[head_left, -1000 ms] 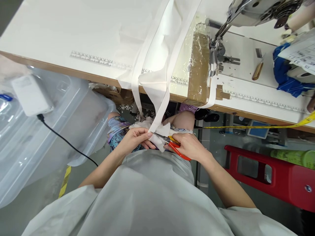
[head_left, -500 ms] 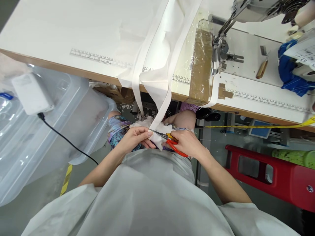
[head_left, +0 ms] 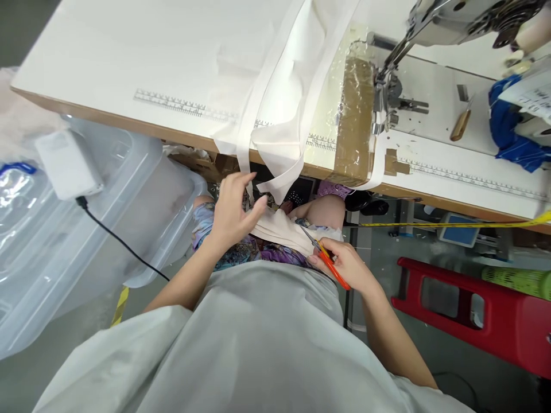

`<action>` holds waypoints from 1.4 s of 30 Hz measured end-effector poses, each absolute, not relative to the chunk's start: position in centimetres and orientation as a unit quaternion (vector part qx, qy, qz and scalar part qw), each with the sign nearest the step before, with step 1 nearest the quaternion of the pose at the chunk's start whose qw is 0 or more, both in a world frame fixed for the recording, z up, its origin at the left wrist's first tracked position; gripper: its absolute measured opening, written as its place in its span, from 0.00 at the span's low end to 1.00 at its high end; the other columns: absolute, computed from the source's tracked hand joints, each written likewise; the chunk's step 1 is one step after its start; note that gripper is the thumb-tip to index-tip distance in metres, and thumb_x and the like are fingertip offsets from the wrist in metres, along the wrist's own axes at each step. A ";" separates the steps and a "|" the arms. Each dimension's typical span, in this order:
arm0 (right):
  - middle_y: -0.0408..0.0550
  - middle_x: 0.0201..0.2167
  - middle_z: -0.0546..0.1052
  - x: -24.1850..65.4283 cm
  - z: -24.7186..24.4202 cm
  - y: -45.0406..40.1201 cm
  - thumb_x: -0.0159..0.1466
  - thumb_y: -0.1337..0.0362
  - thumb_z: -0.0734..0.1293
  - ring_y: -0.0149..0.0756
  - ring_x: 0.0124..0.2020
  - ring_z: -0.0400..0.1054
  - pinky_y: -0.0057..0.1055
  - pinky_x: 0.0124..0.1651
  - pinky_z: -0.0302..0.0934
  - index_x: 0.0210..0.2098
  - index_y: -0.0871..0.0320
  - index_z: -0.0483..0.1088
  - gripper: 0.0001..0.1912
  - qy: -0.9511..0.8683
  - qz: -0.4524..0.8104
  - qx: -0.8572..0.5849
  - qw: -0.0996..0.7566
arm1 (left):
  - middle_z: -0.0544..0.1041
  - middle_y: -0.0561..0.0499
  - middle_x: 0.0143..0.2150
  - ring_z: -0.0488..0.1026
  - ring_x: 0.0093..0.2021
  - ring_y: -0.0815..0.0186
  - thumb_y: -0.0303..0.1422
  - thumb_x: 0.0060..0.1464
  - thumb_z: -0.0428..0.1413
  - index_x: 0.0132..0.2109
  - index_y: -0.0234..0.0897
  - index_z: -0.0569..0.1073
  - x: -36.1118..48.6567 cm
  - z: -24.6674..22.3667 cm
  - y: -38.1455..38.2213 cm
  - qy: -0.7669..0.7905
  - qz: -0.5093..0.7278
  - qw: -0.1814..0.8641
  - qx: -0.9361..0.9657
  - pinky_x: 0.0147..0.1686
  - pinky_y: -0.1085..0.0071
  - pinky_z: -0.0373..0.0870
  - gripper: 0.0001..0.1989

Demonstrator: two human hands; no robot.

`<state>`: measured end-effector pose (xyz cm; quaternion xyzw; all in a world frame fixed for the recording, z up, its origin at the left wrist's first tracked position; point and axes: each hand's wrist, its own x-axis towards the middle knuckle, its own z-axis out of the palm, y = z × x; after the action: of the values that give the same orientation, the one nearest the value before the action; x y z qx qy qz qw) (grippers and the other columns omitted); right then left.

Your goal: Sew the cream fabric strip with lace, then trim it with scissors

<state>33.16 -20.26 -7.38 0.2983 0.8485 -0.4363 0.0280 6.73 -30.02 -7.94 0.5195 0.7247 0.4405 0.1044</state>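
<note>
My left hand (head_left: 236, 209) is raised over my lap with its fingers apart, near the loose end of a white fabric strip (head_left: 282, 180) that hangs over the table edge. In my right hand (head_left: 346, 264) are scissors (head_left: 330, 265) with red and yellow handles, their blades pointing up and left. Beneath the blades a bundle of off-white cloth (head_left: 279, 229) lies across my lap. More of the white strip runs up across the tabletop.
A sewing machine (head_left: 390, 97) stands on the white table (head_left: 172, 51). An awl (head_left: 461, 123) lies to its right. Clear plastic bins (head_left: 142, 189) carrying a white power adapter (head_left: 71, 163) are at my left. A red stool (head_left: 473, 321) is at right, below a yellow tape measure (head_left: 451, 225).
The strip end has come away from the cloth on my lap and hangs at the table edge. My left hand has let go and risen; the scissors have moved right and down.
</note>
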 end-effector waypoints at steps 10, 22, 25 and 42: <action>0.41 0.21 0.61 34.6 -6.8 -20.0 0.64 0.38 0.63 0.33 0.24 0.54 0.30 0.28 0.46 0.25 0.56 0.58 0.28 0.812 -0.470 0.347 0.007 | 0.63 0.56 0.21 0.59 0.22 0.68 0.32 0.58 0.53 0.37 0.34 0.68 4.3 -13.8 -34.8 0.846 0.376 0.243 0.289 0.24 0.73 0.53 0.05; 0.40 0.22 0.58 32.0 -6.7 -20.1 0.64 0.37 0.61 0.32 0.24 0.50 0.30 0.26 0.44 0.25 0.56 0.56 0.29 0.807 -0.513 0.280 0.081 | 0.71 0.47 0.37 0.67 0.32 0.69 0.42 0.60 0.55 0.32 0.35 0.74 10.1 -6.8 -34.6 0.681 0.403 0.387 0.473 0.29 0.74 0.62 0.15; 0.40 0.22 0.57 31.6 -6.6 -19.5 0.64 0.35 0.60 0.32 0.24 0.50 0.30 0.27 0.45 0.24 0.55 0.54 0.30 0.813 -0.510 0.264 0.093 | 0.72 0.46 0.41 0.67 0.29 0.71 0.42 0.60 0.54 0.30 0.34 0.72 9.9 -6.5 -34.5 0.689 0.406 0.365 0.476 0.27 0.74 0.61 0.16; 0.39 0.23 0.56 29.2 -7.4 -18.5 0.63 0.36 0.61 0.31 0.24 0.49 0.27 0.24 0.45 0.26 0.56 0.59 0.29 0.763 -0.596 0.173 0.182 | 0.76 0.48 0.24 0.77 0.26 0.62 0.52 0.48 0.65 0.34 0.33 0.70 9.2 -7.2 -33.8 0.544 0.466 0.671 0.192 0.21 0.78 0.69 0.25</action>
<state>29.23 -18.54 -7.37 0.1727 0.7630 -0.5956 0.1825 9.17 -33.76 -7.21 0.1923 0.5443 0.4658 0.6707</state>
